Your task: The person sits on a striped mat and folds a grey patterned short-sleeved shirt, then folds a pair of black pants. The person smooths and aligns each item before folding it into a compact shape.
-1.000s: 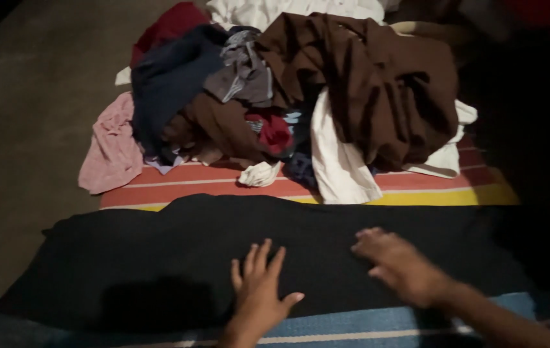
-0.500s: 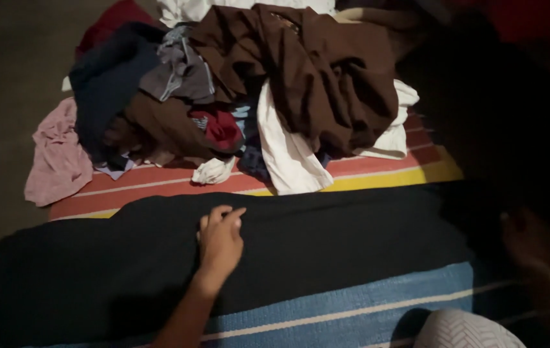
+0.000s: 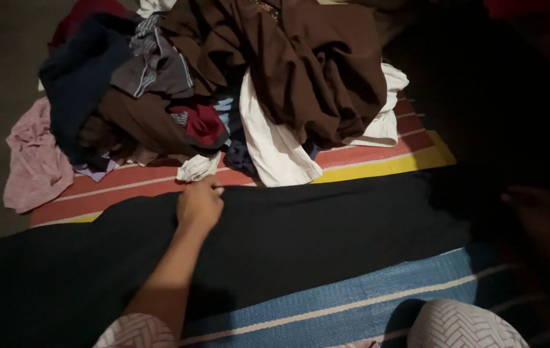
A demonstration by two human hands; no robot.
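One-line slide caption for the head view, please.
Left hand pinches the far edge of a black garment spread on a striped mat, laundry pile beyond.

Dim warm light, deep shadow at right edge and corners, slight blur

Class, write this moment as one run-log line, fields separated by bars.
left hand: gripping far edge of black cloth | right hand: on cloth's dim right end, grip unclear | clothes pile: behind, on striped mat

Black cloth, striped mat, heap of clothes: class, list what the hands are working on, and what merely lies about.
In hand: black cloth, left hand at its far edge, right hand at its right end.
Lying about: brown garment, white garment, pink cloth, striped mat.
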